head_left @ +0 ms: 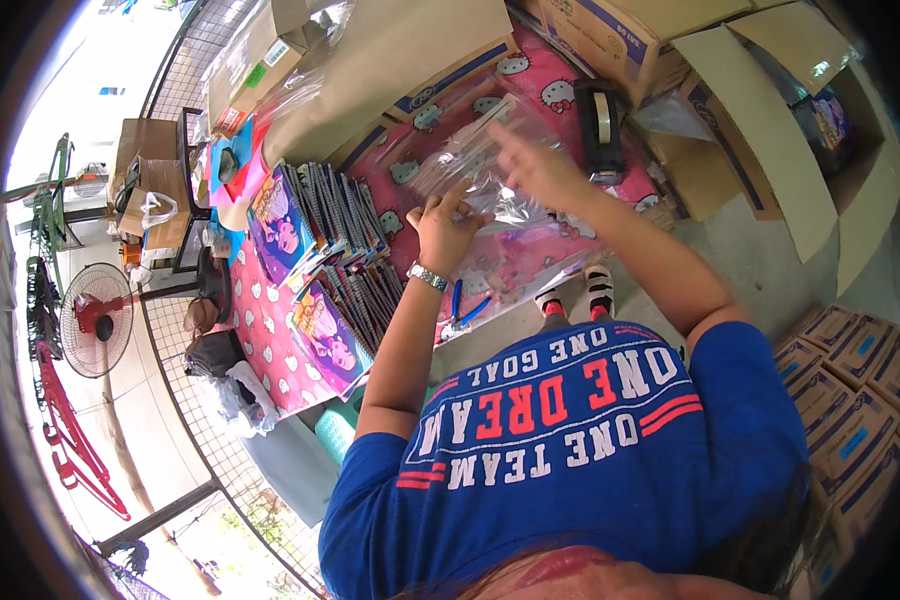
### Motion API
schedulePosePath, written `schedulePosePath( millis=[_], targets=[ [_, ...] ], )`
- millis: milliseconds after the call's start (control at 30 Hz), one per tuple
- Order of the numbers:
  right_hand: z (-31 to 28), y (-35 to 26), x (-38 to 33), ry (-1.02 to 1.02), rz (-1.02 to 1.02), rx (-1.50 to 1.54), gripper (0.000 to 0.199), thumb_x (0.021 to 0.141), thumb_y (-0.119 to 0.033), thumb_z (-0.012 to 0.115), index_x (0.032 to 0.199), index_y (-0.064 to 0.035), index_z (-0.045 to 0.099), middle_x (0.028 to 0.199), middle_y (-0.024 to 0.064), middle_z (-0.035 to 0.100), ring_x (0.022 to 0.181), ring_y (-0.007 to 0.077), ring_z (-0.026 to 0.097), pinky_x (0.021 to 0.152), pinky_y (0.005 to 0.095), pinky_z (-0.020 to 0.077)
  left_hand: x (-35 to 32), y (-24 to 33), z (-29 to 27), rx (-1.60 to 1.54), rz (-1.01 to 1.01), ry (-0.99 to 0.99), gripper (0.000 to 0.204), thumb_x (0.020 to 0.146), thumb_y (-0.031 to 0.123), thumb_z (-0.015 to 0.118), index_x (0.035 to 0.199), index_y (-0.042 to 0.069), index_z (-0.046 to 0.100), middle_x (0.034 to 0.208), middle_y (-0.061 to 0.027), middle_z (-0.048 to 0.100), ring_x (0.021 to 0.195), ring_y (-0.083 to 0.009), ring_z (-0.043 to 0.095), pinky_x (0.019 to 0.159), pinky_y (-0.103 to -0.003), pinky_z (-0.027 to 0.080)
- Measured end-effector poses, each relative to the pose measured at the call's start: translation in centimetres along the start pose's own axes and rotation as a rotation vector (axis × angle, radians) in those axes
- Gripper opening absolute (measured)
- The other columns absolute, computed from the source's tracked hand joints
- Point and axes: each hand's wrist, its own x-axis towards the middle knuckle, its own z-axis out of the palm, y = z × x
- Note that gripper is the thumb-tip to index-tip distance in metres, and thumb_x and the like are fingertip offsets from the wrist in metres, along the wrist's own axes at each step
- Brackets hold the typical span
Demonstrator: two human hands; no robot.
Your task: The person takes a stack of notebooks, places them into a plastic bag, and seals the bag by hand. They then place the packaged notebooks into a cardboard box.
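Clear plastic bags (515,212) lie in a shiny, crumpled layer on the pink, cartoon-printed table cover (560,97). My left hand (448,228), with a metal watch on its wrist, has its fingers bent and pinched at the left edge of the plastic. Over the right part of the bags is my right hand (538,168), slightly blurred, its index finger stretched out and nothing visible in it. Left of my left hand stand two stacks of spiral-bound notebooks (345,215) with colourful purple covers. Blue-handled pliers (462,305) rest near the table's front edge.
A black tape dispenser (602,130) stands at the table's right back. Large cardboard (390,60) leans along the far side. An open carton (780,130) is at the right, with stacked brown boxes (855,390) at lower right. A fan (97,318) stands at the left.
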Motion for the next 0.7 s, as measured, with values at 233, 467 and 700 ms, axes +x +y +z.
schedulePosePath(
  millis=[233,467,700],
  targets=[
    [-5.1,21.2,-7.2,0.335,0.696,-0.058,0.029,0.09,-0.032,0.065,0.097,-0.0041,0.063,0.079,0.0042,0.063,0.064,0.0152,0.058,0.061,0.0312,0.0489,3.3,2.2,-1.1,0.218,-0.066,-0.249,0.036,0.059,0.031,0.085,0.09,0.016,0.075,0.087,0.0028,0.065,0.096,-0.0221,0.055,0.087,-0.045,0.03],
    [-2.4,16.4,-8.9,0.595,0.539,0.605,0.007,0.089,-0.015,0.065,0.09,-0.0088,0.063,0.078,-0.0009,0.056,0.066,0.0122,0.053,0.058,0.0266,0.0456,2.1,-2.9,1.9,-0.606,-0.258,-0.124,0.016,0.071,0.011,0.079,0.084,0.003,0.074,0.104,-0.0058,0.063,0.094,-0.0185,0.059,0.082,-0.031,0.047],
    [0.6,16.8,-11.2,0.163,0.716,1.513,0.006,0.094,-0.011,0.054,0.089,-0.0086,0.051,0.077,-0.0023,0.051,0.058,0.0061,0.045,0.05,0.0204,0.0347,1.5,-3.3,3.5,-0.867,-0.397,-0.145,0.017,0.081,0.009,0.071,0.096,0.001,0.069,0.091,-0.0019,0.066,0.079,-0.0075,0.057,0.071,-0.023,0.045]
  ],
)
